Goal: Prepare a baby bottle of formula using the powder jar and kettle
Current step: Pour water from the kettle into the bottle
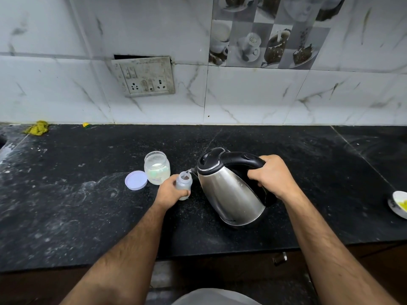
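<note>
Steel and black plastic make the kettle point(231, 190), which the right hand point(272, 177) grips by the handle and tilts to the left, so that its spout is over the open mouth of the baby bottle point(184, 183). A thin stream of water seems to go into the bottle. The left hand point(170, 191) holds the bottle with fingers curled round it, low over the counter point(88, 205); whether it touches the counter I cannot tell.

The powder jar point(157, 170) stands open just to the left of the bottle, a little farther away, with white powder inside, and its lid point(136, 180) lies flat beside it on the left. The bottle looks whitish at the bottom, so I judge that the powder is already in and the water step is now going on. Closing and shaking the bottle are probably left; I see no bottle cap.

The counter is dark stone with pale dusty marks. Behind it is a wall of white marble-like tiles with a switchboard point(145, 77). A yellow cloth point(37, 128) lies at the far left, and a white dish point(399, 203) at the right edge.
</note>
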### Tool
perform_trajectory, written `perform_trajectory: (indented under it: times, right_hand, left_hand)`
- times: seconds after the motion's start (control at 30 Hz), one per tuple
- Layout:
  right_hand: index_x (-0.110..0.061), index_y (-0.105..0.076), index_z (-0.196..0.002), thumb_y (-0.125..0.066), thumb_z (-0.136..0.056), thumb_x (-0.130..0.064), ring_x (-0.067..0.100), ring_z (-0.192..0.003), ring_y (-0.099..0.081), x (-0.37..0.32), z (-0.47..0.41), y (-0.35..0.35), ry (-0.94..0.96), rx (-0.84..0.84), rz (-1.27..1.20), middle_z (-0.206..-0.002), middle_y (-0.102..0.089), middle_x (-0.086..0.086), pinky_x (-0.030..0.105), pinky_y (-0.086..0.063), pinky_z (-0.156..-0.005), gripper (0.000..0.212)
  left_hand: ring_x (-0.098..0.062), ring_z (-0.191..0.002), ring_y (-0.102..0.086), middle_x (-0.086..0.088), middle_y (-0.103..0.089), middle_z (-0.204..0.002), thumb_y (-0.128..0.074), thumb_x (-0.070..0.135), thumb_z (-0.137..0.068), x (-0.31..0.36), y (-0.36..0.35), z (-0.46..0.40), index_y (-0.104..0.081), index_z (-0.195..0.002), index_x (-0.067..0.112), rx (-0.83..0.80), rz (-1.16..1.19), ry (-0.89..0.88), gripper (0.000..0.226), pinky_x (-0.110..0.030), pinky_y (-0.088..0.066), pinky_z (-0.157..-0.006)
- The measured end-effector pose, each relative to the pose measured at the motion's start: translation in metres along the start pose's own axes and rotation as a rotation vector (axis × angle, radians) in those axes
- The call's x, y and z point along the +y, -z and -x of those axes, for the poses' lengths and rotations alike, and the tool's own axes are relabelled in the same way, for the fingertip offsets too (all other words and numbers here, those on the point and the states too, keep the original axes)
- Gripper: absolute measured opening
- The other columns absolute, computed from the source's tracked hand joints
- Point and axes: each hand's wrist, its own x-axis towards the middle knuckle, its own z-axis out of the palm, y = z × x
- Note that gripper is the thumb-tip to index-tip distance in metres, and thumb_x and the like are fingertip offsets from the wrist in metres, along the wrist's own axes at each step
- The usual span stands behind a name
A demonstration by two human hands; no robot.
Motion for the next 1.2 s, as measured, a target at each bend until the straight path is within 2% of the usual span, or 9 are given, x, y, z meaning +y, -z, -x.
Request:
perform_trajectory:
  times: [0.1,0.27,0.47,0.57,0.73,1.03,1.2]
  right_hand:
    - [-0.001,-0.054,-0.060,-0.062,-0.053,-0.017,0.019,-0.043,-0.045,-0.0007,0.0010,-0.0001,-0.007,-0.001,-0.023,-0.042,-0.048,-0.001,0.032,-0.035,-0.051,0.020]
    - [-0.009,-0.055,-0.057,-0.064,-0.056,-0.013,0.019,-0.043,-0.045,-0.0016,0.0012,0.0007,-0.007,-0.001,-0.022,-0.042,-0.049,-0.001,0.031,-0.035,-0.051,0.010]
    - [0.006,-0.053,-0.065,-0.066,-0.061,-0.006,0.020,-0.044,-0.045,-0.0020,0.0013,0.0011,-0.014,0.004,-0.024,-0.043,-0.049,0.001,0.031,-0.035,-0.051,0.018]
    - [0.006,-0.054,-0.065,-0.066,-0.062,-0.005,0.020,-0.043,-0.045,-0.0027,0.0016,0.0008,-0.015,0.007,-0.022,-0.043,-0.049,0.000,0.032,-0.035,-0.051,0.017]
    - [0.006,-0.053,-0.066,-0.062,-0.053,-0.017,0.019,-0.044,-0.045,-0.0040,0.0016,-0.0003,-0.013,0.004,-0.018,-0.042,-0.049,-0.001,0.031,-0.035,-0.051,0.028]
    - [0.004,-0.054,-0.065,-0.062,-0.051,-0.019,0.019,-0.045,-0.046,-0.0023,0.0007,-0.0017,-0.009,0.005,-0.017,-0.043,-0.049,-0.001,0.032,-0.036,-0.052,0.028]
    - [0.007,-0.053,-0.066,-0.064,-0.057,-0.010,0.020,-0.048,-0.047,0.0045,0.0016,-0.0033,-0.018,0.014,-0.087,-0.048,-0.048,0.004,0.034,-0.035,-0.052,0.022]
  left_hand:
    - [-0.021,-0.102,-0.065,-0.001,-0.071,-0.104,-0.083,0.002,-0.067,0.0013,-0.0013,0.0008,-0.065,-0.107,0.021,0.000,0.010,-0.007,0.048,-0.031,-0.050,-0.092]
    - [-0.020,-0.102,-0.066,0.000,-0.071,-0.105,-0.083,0.002,-0.066,0.0005,-0.0019,0.0002,-0.064,-0.106,0.025,-0.005,0.016,-0.015,0.049,-0.034,-0.051,-0.095]
    - [-0.020,-0.102,-0.066,-0.001,-0.071,-0.106,-0.082,0.002,-0.066,0.0015,-0.0023,-0.0001,-0.065,-0.108,0.022,-0.006,0.025,-0.021,0.050,-0.033,-0.050,-0.094]
    - [-0.020,-0.102,-0.066,0.000,-0.071,-0.107,-0.082,0.002,-0.066,0.0007,-0.0017,-0.0009,-0.064,-0.108,0.023,-0.005,0.024,-0.024,0.050,-0.034,-0.051,-0.095]
    - [-0.020,-0.102,-0.066,-0.001,-0.071,-0.106,-0.082,0.001,-0.066,-0.0004,-0.0020,-0.0011,-0.063,-0.107,0.023,-0.004,0.026,-0.028,0.050,-0.032,-0.050,-0.094]
    - [-0.018,-0.102,-0.066,0.004,-0.071,-0.104,-0.082,0.003,-0.066,-0.0040,-0.0028,-0.0029,-0.064,-0.107,0.025,-0.016,0.041,-0.032,0.051,-0.034,-0.051,-0.094]
    - [-0.016,-0.103,-0.067,0.005,-0.072,-0.105,-0.083,0.008,-0.064,-0.0007,-0.0018,-0.0029,-0.064,-0.109,0.024,-0.052,0.079,-0.030,0.051,-0.037,-0.052,-0.096]
